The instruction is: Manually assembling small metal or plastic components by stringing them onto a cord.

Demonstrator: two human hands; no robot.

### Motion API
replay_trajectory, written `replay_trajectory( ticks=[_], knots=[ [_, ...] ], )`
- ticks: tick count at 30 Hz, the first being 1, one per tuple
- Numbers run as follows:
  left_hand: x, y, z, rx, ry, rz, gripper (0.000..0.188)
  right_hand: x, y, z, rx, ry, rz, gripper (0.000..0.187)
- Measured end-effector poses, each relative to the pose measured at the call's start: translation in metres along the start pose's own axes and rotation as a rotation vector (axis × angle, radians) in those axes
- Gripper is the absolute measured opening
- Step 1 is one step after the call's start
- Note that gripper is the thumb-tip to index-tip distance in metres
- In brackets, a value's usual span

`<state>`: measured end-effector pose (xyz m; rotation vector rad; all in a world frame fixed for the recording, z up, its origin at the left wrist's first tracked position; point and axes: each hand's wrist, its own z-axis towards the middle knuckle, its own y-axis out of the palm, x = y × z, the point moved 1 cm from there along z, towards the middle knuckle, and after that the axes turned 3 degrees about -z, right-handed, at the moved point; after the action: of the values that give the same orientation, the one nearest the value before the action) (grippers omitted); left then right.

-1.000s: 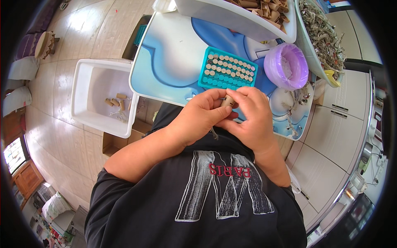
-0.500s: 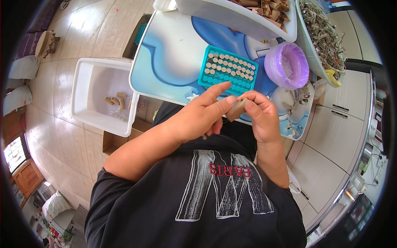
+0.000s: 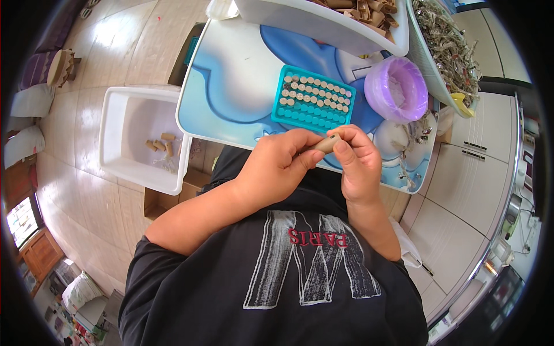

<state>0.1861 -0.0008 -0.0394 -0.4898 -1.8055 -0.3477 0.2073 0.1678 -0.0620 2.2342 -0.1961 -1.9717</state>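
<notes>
Just past the front edge of the table, both hands meet at a small tan tube-shaped piece [image 3: 328, 143] with a dark spot near one end. My left hand [image 3: 276, 161] closes around its left end, the thumb pressed along it. Thumb and fingers of my right hand [image 3: 359, 158] pinch the other end. Part of the piece is hidden by the fingers. Directly beyond the hands, a teal tray [image 3: 276, 117] lies on the blue-and-white table [image 3: 228, 118]. Rows of small round beige pieces [image 3: 314, 90] fill its farther part; the near rows show bare teal rounds.
A purple-lined bowl [image 3: 375, 95] stands right of the tray. Behind it are a white bin [image 3: 323, 29] of tan pieces and a basket of silvery scraps [image 3: 447, 43]. Left of the table, a white tub [image 3: 111, 144] holds several tan tubes [image 3: 167, 147]. Tangled silvery bits [image 3: 416, 144] lie at the table's right.
My left hand's outstretched fingers have closed around the tan piece. The piece has turned from slanting downward to lying more level, and both hands have shifted slightly left.
</notes>
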Motion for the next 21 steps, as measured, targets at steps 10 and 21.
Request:
replay_trajectory(
  ticks=[10, 21],
  knots=[
    [-0.021, -0.007, 0.007, -0.207, -0.436, -0.796, 0.025, -0.039, -0.011, 0.017, -0.089, -0.317, -0.75, 0.022],
    [-0.026, -0.002, 0.014, -0.215, -0.429, -0.973, 0.021, -0.051, -0.116, 0.132, -0.106, -0.079, -1.769, 0.015]
  ],
)
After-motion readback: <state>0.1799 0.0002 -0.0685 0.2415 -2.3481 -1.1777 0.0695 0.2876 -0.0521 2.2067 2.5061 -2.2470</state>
